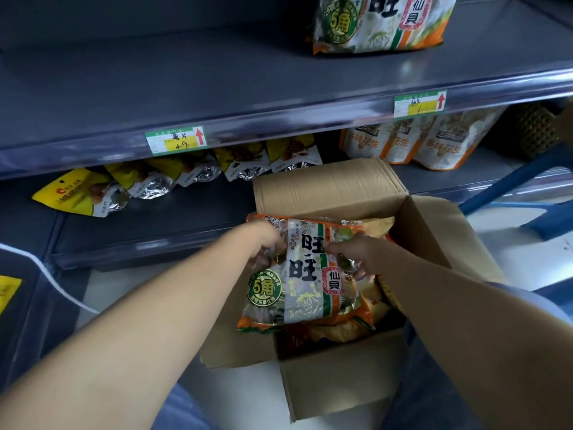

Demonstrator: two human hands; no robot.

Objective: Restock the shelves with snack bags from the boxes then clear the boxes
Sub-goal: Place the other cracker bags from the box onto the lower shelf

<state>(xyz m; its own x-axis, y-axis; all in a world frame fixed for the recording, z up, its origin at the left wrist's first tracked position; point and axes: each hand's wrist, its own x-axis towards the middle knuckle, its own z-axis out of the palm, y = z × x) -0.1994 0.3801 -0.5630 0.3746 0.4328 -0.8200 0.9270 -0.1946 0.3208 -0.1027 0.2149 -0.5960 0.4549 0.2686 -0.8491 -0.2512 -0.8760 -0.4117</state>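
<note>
An open cardboard box (341, 389) stands on the floor in front of the shelves. Above its opening I hold a large orange-and-white snack bag (305, 283) with a green round sticker. My left hand (266, 243) grips the bag's upper left edge. My right hand (356, 252) grips its upper right side. More orange bags (369, 324) lie inside the box beneath it. A matching snack bag (381, 23) stands on the upper shelf (217, 76) at the top right.
On the lower shelf (173, 218) lie several yellow-and-silver pouches (80, 197) at left, and orange-and-white pouches (434, 144) stand at right. Price tags (176, 139) hang on the upper shelf's front rail. A blue frame (511, 184) stands right of the box.
</note>
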